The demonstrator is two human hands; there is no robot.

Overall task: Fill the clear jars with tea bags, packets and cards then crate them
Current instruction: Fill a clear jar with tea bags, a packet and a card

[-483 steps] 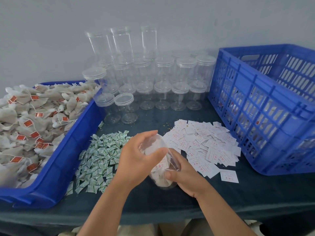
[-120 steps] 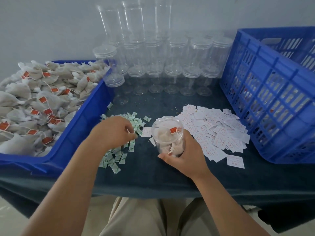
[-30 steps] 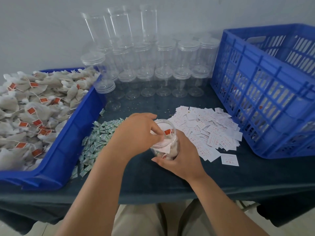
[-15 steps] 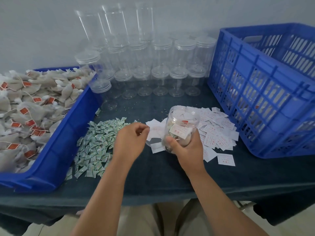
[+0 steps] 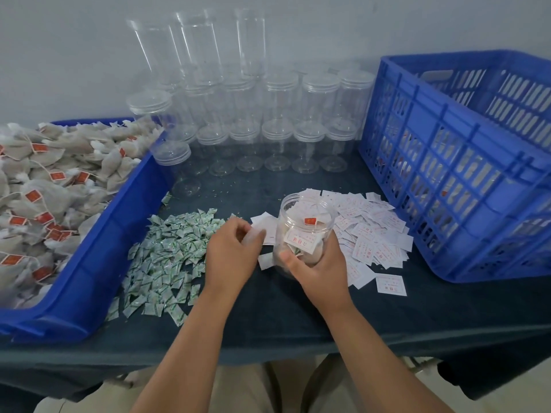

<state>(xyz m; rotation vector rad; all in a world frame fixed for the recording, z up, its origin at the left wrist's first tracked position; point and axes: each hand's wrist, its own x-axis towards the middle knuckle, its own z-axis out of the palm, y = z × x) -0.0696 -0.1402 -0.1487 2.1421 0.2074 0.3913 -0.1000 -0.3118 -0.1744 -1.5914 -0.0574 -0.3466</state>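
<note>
The left hand has quit the jar mouth to pinch a loose card; the right hand grips the seemingly near-finished jar

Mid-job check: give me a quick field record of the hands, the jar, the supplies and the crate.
right hand: grips the jar, which has no lid
jar contents: tea bags, a card, a green packet
left hand: fingers curled at the loose cards; grip blurred
packet pile: left of jar
card pile: right of jar
empty jars: lidded, rows at back
crate: far right
</note>
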